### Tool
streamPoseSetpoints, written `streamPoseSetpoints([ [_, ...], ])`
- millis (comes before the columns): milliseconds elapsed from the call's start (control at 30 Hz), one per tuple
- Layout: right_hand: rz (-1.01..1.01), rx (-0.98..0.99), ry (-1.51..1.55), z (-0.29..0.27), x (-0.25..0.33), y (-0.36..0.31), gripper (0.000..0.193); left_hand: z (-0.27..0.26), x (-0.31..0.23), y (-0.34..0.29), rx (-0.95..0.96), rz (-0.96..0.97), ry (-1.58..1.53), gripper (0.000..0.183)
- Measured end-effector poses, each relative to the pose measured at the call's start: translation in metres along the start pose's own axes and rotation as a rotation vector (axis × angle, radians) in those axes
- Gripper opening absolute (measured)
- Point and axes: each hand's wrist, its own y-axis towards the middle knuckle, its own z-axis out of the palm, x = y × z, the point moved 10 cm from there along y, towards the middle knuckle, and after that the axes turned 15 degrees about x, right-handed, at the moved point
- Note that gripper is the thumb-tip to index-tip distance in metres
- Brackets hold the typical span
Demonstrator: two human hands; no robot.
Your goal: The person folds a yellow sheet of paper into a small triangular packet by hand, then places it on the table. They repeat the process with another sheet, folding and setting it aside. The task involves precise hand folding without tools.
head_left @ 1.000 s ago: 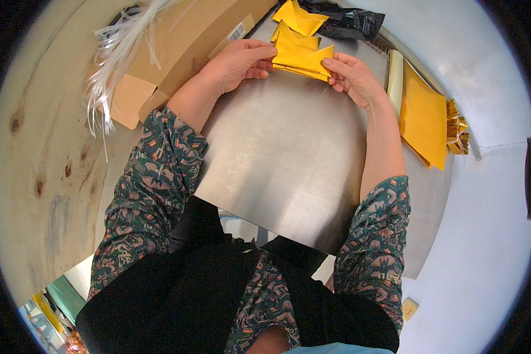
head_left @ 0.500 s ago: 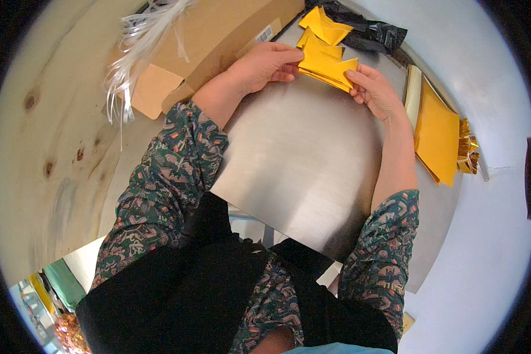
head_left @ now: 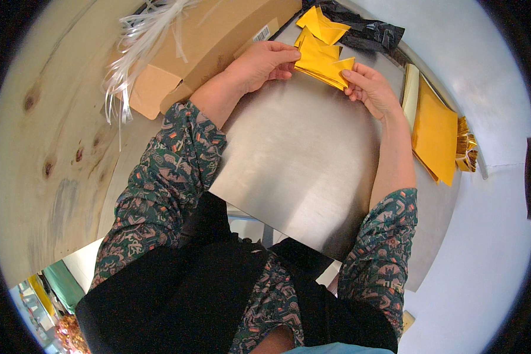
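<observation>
Near the far edge of the metal work surface [head_left: 295, 147], a small stack of shiny yellow foil sheets [head_left: 321, 65] with a zigzag-cut far edge is between my hands. My left hand [head_left: 268, 64] pinches the stack's left end between thumb and fingers. At its right end, my right hand [head_left: 369, 88] grips it the same way, thumb on top. Just beyond lies another zigzag-cut yellow piece [head_left: 324, 26], close to the held stack.
A cardboard box [head_left: 212, 44] with a white ribbon bundle [head_left: 153, 35] stands at the far left, beside a wooden board [head_left: 59, 135]. Crumpled black plastic [head_left: 371, 30] lies at the back. Larger yellow sheets [head_left: 435, 133] and a gold fringe [head_left: 466, 144] are at the right.
Hardly anything differs. Both hands and the yellow stack sit very slightly further left, and the whole view has shifted a little the same way. The grip is unchanged.
</observation>
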Motion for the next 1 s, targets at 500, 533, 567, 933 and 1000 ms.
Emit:
streamPoseSetpoints([
  [500,0.029,-0.003,-0.022,0.001,-0.003,0.003,0.022,-0.007,0.0,0.007,0.036,0.036,0.042,0.03],
  [533,0.025,0.002,-0.006,0.002,-0.003,0.004,0.022,-0.006,0.0,0.007,0.054,0.036,0.041,0.028],
  [567,0.013,0.015,0.015,0.003,-0.002,0.005,0.022,-0.005,-0.001,0.007,0.06,0.03,0.039,0.026],
  [933,0.021,0.007,0.031,0.002,-0.004,0.007,0.022,-0.008,-0.004,0.002,-0.013,0.017,0.051,0.025],
  [1000,0.052,-0.028,-0.021,0.001,-0.005,0.01,0.022,-0.01,-0.008,0.001,-0.046,0.049,0.129,0.027],
])
